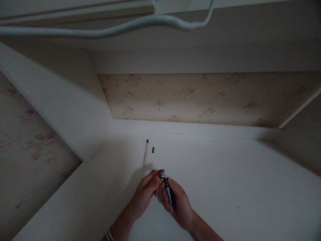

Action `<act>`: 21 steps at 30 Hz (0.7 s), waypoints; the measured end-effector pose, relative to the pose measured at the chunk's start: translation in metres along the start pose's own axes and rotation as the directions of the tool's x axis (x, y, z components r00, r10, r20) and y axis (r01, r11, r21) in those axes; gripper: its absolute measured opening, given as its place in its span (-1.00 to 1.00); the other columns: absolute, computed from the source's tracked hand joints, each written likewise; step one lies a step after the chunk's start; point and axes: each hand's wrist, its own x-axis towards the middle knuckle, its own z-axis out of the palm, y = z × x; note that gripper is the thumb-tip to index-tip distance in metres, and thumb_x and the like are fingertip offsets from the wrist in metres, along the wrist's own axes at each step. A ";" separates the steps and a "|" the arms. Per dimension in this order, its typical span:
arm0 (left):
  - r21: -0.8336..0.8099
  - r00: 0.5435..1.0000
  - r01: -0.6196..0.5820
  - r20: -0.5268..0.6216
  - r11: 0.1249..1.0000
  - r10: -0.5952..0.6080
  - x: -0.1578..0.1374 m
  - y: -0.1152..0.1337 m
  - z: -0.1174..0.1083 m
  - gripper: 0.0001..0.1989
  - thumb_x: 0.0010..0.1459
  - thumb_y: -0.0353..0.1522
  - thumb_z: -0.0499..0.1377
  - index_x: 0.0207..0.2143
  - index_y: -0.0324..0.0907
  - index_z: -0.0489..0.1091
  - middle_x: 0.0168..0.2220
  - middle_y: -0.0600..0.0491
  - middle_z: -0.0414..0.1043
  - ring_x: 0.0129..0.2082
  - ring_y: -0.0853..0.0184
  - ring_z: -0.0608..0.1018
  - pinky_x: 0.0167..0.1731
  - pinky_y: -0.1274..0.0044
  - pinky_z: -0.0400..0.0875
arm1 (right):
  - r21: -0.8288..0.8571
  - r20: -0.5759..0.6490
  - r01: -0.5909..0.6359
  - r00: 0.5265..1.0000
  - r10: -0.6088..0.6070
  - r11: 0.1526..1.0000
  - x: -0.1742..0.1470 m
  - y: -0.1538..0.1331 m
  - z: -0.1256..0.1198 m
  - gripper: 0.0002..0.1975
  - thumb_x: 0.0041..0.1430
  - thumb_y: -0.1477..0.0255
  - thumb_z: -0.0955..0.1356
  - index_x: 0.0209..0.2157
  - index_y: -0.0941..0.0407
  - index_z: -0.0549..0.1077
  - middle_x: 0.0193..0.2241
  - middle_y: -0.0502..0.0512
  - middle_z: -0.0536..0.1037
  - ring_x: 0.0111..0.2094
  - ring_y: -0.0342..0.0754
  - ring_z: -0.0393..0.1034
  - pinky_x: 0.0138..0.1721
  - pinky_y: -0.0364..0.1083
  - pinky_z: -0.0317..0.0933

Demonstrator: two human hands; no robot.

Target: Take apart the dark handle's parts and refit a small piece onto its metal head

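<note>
In the head view my right hand (pixel 179 204) is wrapped round a slim black-and-grey handled object (pixel 169 193) with a shiny metal end; its exact kind is unclear. My left hand (pixel 145 190) is closed, its thumb and fingers pinching a small dark piece with a shiny edge (pixel 161 173) right at that metal end. Whether the two pieces are joined cannot be made out. Beyond my hands, a thin pale stick with a black tip (pixel 145 154) lies on the white tabletop (pixel 220 174). To its right is a small dark green cylinder (pixel 153 150), resembling a battery.
A white cable (pixel 100 32) runs across the top, under a pale overhead panel. White side boards (pixel 65 100) flank the recess on the left, with a darker board (pixel 303 137) on the right. Floral wallpaper (pixel 190 97) covers the back above a low white ledge (pixel 195 129).
</note>
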 end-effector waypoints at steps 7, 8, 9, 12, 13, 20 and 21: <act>0.018 1.000 -0.002 -0.001 1.000 0.002 0.000 -0.001 0.001 -0.56 0.15 -0.17 0.14 0.00 -0.27 0.35 -0.48 0.12 0.17 -0.52 0.49 0.18 -0.50 0.58 0.06 | -0.010 -0.026 0.031 0.999 -0.032 0.999 0.003 0.004 -0.005 -0.66 0.26 0.19 0.28 -0.45 0.17 0.34 -0.73 -0.16 0.14 -0.75 -0.30 -0.22 -0.77 -0.26 -0.33; 0.019 1.000 -0.001 -0.004 1.000 0.001 0.000 -0.002 0.001 -0.56 0.16 -0.17 0.13 0.00 -0.26 0.34 -0.49 0.13 0.16 -0.53 0.49 0.18 -0.51 0.58 0.05 | -0.019 -0.040 0.035 0.999 -0.036 0.999 0.003 0.005 -0.005 -0.66 0.25 0.18 0.28 -0.46 0.16 0.34 -0.74 -0.17 0.13 -0.76 -0.30 -0.23 -0.78 -0.26 -0.34; 0.021 1.000 -0.002 -0.004 1.000 0.003 0.000 -0.003 0.002 -0.55 0.17 -0.16 0.12 0.01 -0.26 0.33 -0.50 0.14 0.15 -0.53 0.49 0.17 -0.51 0.58 0.05 | -0.021 -0.058 0.036 0.998 -0.037 0.999 0.003 0.006 -0.006 -0.65 0.24 0.17 0.29 -0.46 0.16 0.33 -0.73 -0.17 0.12 -0.75 -0.30 -0.23 -0.77 -0.26 -0.34; 0.015 1.000 -0.015 -0.004 1.000 0.015 0.000 -0.005 0.003 -0.55 0.18 -0.15 0.11 0.02 -0.26 0.32 -0.52 0.14 0.14 -0.53 0.48 0.18 -0.51 0.58 0.04 | 0.005 -0.120 0.033 0.992 -0.033 0.999 0.003 0.006 -0.005 -0.65 0.18 0.18 0.35 -0.48 0.16 0.30 -0.69 -0.16 0.13 -0.71 -0.30 -0.18 -0.73 -0.29 -0.30; 0.008 1.000 -0.018 -0.005 1.000 0.018 0.000 -0.006 0.003 -0.55 0.18 -0.15 0.11 0.02 -0.26 0.32 -0.52 0.14 0.14 -0.53 0.47 0.18 -0.51 0.58 0.05 | 0.010 -0.127 0.035 0.991 -0.034 0.999 0.003 0.006 -0.004 -0.65 0.16 0.19 0.37 -0.49 0.16 0.29 -0.68 -0.15 0.14 -0.69 -0.30 -0.17 -0.72 -0.30 -0.28; -0.029 1.000 -0.013 -0.013 1.000 0.012 -0.002 -0.006 0.006 -0.53 0.16 -0.13 0.11 0.01 -0.24 0.32 -0.51 0.14 0.16 -0.52 0.47 0.20 -0.48 0.58 0.09 | -0.054 -0.095 0.022 0.995 -0.027 0.998 0.002 0.004 -0.003 -0.63 0.17 0.16 0.35 -0.49 0.18 0.34 -0.70 -0.14 0.15 -0.70 -0.30 -0.21 -0.73 -0.28 -0.33; -0.030 1.000 -0.022 -0.017 0.999 0.021 -0.002 -0.006 0.006 -0.53 0.16 -0.13 0.11 0.01 -0.24 0.32 -0.52 0.14 0.16 -0.52 0.47 0.20 -0.48 0.58 0.09 | -0.061 -0.083 0.028 0.996 -0.033 0.998 0.002 0.004 -0.003 -0.63 0.18 0.16 0.34 -0.49 0.18 0.34 -0.71 -0.15 0.13 -0.71 -0.30 -0.22 -0.73 -0.28 -0.33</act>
